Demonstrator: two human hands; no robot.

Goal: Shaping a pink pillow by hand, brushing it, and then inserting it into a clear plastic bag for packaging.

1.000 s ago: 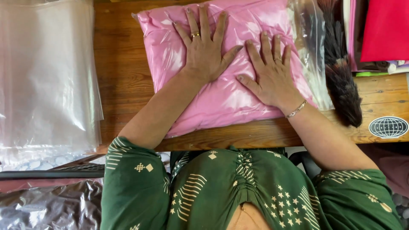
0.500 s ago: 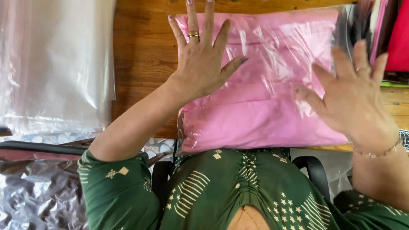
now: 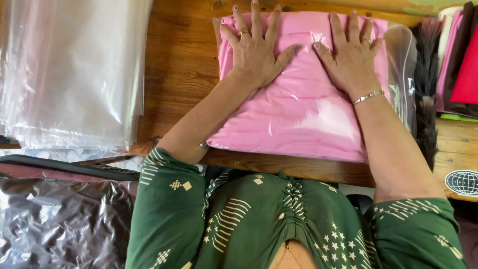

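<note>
A folded pink cloth sealed in a clear plastic bag [image 3: 303,109] lies on the wooden table [image 3: 179,74]. My left hand [image 3: 256,50] lies flat on its upper left part, fingers spread, a ring on one finger. My right hand [image 3: 351,55] lies flat on its upper right part, fingers spread, with a thin bracelet at the wrist. Both palms press down on the package. Neither hand grips anything.
A stack of clear plastic bags [image 3: 69,69] covers the table's left side. A dark feather duster [image 3: 425,94] lies right of the package, with folded red and dark cloths [image 3: 463,60] beyond it. Crinkled dark plastic [image 3: 55,224] sits low at the left.
My right hand, lifted off the package half a second ago, is back down flat on it. My left hand has stayed pressed on the package.
</note>
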